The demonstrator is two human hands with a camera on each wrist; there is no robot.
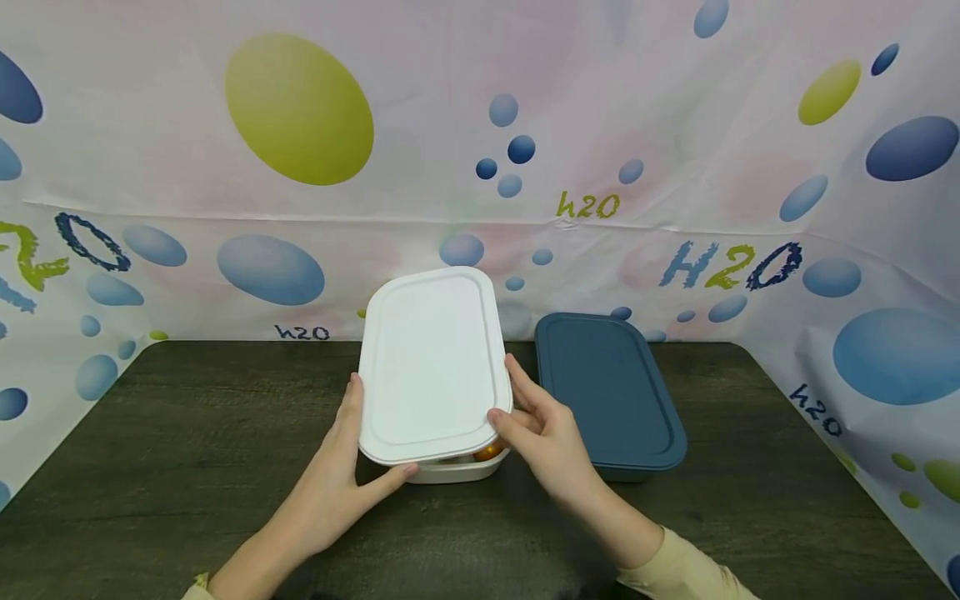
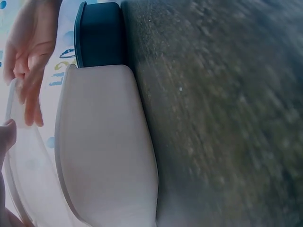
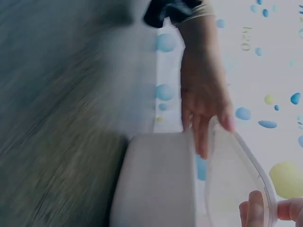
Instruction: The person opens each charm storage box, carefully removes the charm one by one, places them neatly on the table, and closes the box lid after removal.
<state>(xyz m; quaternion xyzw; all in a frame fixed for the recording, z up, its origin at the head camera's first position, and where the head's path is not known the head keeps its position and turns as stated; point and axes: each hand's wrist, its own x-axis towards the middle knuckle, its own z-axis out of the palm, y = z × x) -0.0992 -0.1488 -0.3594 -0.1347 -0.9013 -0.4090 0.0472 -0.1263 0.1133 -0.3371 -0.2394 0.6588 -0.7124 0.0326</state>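
Over a white container (image 1: 457, 472) hangs its white rectangular lid (image 1: 435, 367), slightly tilted and apart from the rim. Its left edge and near-left corner are held by my left hand (image 1: 337, 471), thumb along the near edge. At the near-right corner my right hand (image 1: 551, 437) pinches the lid between thumb and fingers. Through the gap at the front right shows part of a shiny orange-gold thing (image 1: 489, 451); most of the contents are hidden under the lid. The left wrist view shows the container's plain side wall (image 2: 104, 137) standing on the table.
Just right of the white container stands a dark blue container with its blue lid (image 1: 611, 392) on. Both stand on a dark wood-grain table (image 1: 247, 408). Behind and at the sides hangs a white curtain (image 1: 420, 108) printed with bubbles and letters.
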